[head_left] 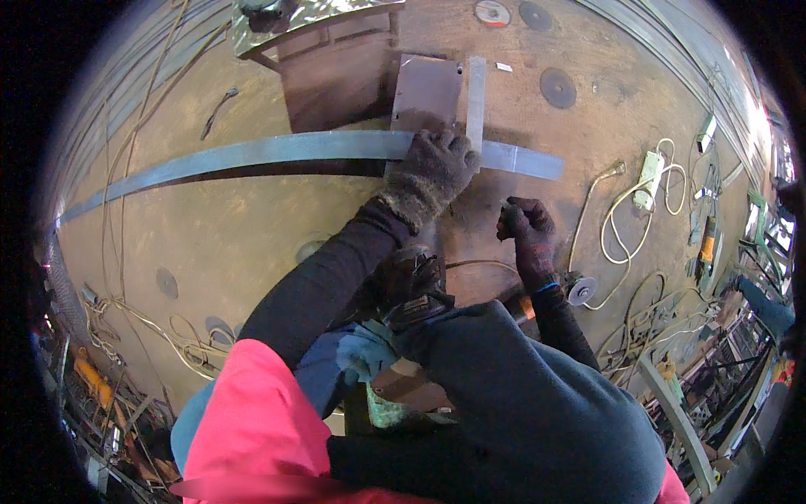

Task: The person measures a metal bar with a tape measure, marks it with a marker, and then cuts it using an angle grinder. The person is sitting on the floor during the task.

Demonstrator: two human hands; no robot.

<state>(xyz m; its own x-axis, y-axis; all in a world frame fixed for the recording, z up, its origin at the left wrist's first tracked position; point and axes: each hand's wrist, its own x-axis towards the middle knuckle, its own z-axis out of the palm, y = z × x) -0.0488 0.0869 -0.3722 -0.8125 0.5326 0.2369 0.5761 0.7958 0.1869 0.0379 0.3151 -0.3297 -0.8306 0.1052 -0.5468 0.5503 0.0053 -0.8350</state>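
Observation:
My left hand (432,172), in a grey work glove, is closed over a long flat metal bar (252,153) that stretches far to the left. Its fingers press where the bar crosses a brown metal plate (426,88). A shorter, narrow metal strip (476,97) stands at about a right angle to the bar, touching or nearly touching my fingertips. To the right of the bar's near side, my right hand (531,233), in a dark glove, is drawn into a pinch above the floor. Whatever it holds is too small and dark to name.
A grinder's disc (581,291) shows beside my right forearm. Cutting discs (557,88) lie about the floor. A white power strip (648,181) with a looped cable (617,231) is at the right. A metal box-like stand (336,71) rises at the top. Cables and scrap line both sides.

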